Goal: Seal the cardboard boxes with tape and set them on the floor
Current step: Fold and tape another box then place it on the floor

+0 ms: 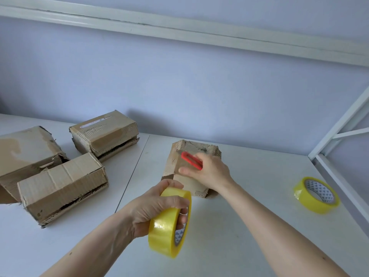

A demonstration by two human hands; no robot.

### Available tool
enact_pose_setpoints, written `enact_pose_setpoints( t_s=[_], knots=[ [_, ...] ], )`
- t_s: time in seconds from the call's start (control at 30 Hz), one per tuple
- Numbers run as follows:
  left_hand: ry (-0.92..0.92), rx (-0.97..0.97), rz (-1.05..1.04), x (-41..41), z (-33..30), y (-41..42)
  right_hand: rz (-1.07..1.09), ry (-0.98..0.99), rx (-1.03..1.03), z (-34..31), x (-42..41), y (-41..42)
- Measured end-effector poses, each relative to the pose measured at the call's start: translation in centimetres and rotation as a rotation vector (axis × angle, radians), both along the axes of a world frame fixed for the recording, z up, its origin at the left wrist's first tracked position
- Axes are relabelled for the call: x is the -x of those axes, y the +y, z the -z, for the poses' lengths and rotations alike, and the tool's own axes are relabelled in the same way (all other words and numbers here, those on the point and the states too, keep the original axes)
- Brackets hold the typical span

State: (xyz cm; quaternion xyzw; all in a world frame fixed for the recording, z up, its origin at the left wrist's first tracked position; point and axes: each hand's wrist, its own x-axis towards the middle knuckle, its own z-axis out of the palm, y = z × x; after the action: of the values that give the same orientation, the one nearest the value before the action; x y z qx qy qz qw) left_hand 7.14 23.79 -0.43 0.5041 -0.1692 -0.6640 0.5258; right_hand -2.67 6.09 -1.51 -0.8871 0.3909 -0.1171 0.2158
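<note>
A worn cardboard box (191, 168) sits mid-table (249, 206); the right hand (207, 170) rests on it, gripping a red cutter (191, 159). The left hand (157, 208) grips a yellow tape roll (169, 222) just before it; three boxes (61, 188) wait left

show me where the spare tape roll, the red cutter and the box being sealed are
spare tape roll (311, 198): head view, yellow outer band.
red cutter (188, 157): head view, red frame.
box being sealed (190, 149): head view, top face.
</note>
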Motion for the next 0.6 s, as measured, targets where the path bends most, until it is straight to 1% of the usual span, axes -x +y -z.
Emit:
enact_pose_setpoints(
  t_s=[0.07,0.1,0.17,0.2,0.27,0.3,0.37,0.5,0.53,0.6],
  knots=[
    [-0.009,0.008,0.007,0.0,-0.1,-0.2,0.046,-0.211,-0.272,-0.9,0.7,0.3],
    [-0.017,0.012,0.006,0.0,-0.2,-0.2,0.050,-0.252,-0.406,-1.4,1.0,0.9],
    [-0.032,0.028,0.006,0.2,-0.4,-0.4,0.024,-0.206,-0.611,-2.2,1.6,2.1],
    [-0.042,0.035,0.010,0.3,-0.5,-0.5,0.016,-0.184,-0.675,-2.3,1.8,2.6],
    [-0.056,0.041,0.018,0.5,-0.6,-0.6,0.065,-0.217,-0.749,-2.2,2.1,2.7],
    [-0.058,0.040,0.020,0.6,-0.7,-0.7,0.100,-0.255,-0.768,-2.3,2.2,2.6],
    [-0.062,0.035,0.012,0.8,-0.9,-0.9,0.132,-0.311,-0.738,-2.1,2.4,2.5],
    [-0.042,0.039,0.003,1.3,-1.4,-1.5,0.060,-0.337,-0.473,-2.3,2.1,2.0],
    [-0.033,0.036,0.009,1.5,-1.6,-1.8,0.062,-0.371,-0.448,-2.7,2.0,1.2],
    [-0.016,0.026,0.019,1.9,-1.7,-2.2,0.129,-0.516,-0.470,-4.1,1.7,-0.9]
  ],
)
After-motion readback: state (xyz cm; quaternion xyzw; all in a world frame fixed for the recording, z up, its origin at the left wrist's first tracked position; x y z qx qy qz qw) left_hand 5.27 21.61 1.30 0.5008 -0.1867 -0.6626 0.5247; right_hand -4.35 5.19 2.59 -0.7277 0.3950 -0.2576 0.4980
